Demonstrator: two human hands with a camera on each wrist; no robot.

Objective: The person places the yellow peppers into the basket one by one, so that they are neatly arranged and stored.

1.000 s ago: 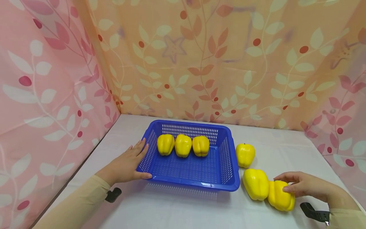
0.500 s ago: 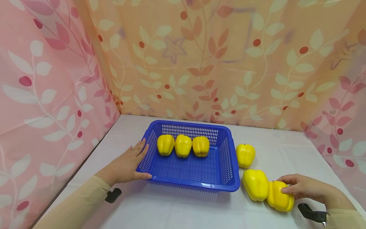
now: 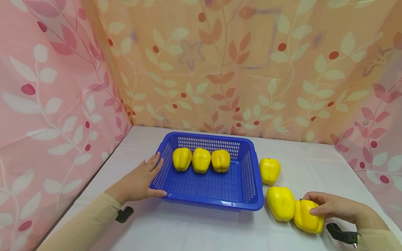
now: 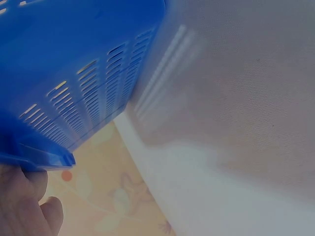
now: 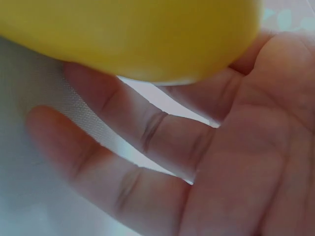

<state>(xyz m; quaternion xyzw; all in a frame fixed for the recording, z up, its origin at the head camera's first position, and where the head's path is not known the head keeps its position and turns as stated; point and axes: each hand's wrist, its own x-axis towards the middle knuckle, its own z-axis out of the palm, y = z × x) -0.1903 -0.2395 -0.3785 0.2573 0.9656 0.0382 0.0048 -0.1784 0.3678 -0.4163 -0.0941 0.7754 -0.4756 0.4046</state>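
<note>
From where I stand: pink leaf-print cloth (image 3: 62,104) far left, then a beige sleeve (image 3: 86,218) with a black strap (image 3: 125,214) at the wrist. Left hand (image 3: 138,181) next, grip wide, fingers spread along the left side of a blue basket (image 3: 207,201), thumb on its front rim. Basket sits on the white tabletop (image 3: 132,230), orange leaf-print cloth (image 3: 220,52) behind. Inside, near the back wall, three in a row: first pepper (image 3: 182,159), second pepper (image 3: 201,160), third pepper (image 3: 221,160) (all yellow, all glossy). Just outside the basket's right wall, a fourth pepper (image 3: 270,171) stands upright, stem up; nearer the front, a fifth pepper (image 3: 281,203), tilted. Against that one, the sixth pepper (image 3: 309,217), also tilted, with the right hand (image 3: 337,208) on its right side: narrow grip, pepper held between thumb and fingers. Right-wrist view shows two fingers reaching below it; can't tell if it's off the tabletop. Second black strap (image 3: 343,234) at that wrist.
</note>
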